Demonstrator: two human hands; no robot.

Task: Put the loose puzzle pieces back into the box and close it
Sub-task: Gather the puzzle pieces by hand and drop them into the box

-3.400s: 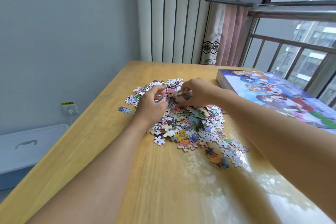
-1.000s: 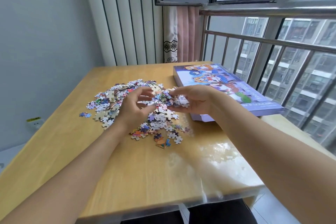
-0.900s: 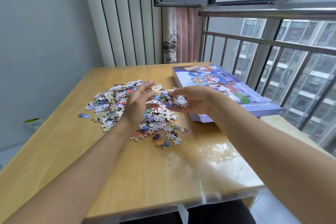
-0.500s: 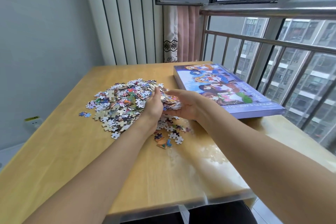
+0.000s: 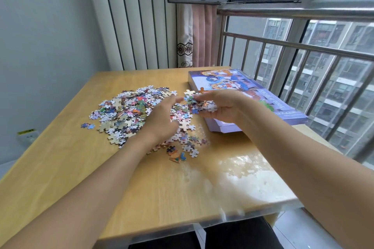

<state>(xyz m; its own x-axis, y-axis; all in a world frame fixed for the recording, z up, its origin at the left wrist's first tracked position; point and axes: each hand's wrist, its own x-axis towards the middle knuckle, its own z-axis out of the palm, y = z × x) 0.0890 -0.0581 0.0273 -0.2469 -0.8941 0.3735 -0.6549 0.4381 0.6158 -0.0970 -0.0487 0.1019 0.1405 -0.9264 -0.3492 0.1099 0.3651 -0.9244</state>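
Currently the right hand [image 5: 217, 105] is cupped palm-up, fingers curled round a handful of puzzle pieces [image 5: 199, 105], raised just in front of the box [image 5: 238, 87]. Immediately to its left, the left hand [image 5: 162, 119] has relaxed, loosely bent fingers over the loose pile [image 5: 129, 111] on the table [image 5: 162, 188], grasping nothing discernible. Beyond the right hand, the box's illustrated lid sits askew on its pale base.

the right hand [image 5: 217, 105], cupped low on the table half a second ago, now lifts a handful of puzzle pieces [image 5: 199, 105] toward the box [image 5: 232, 85]; the left hand [image 5: 162, 119] opens beside it.
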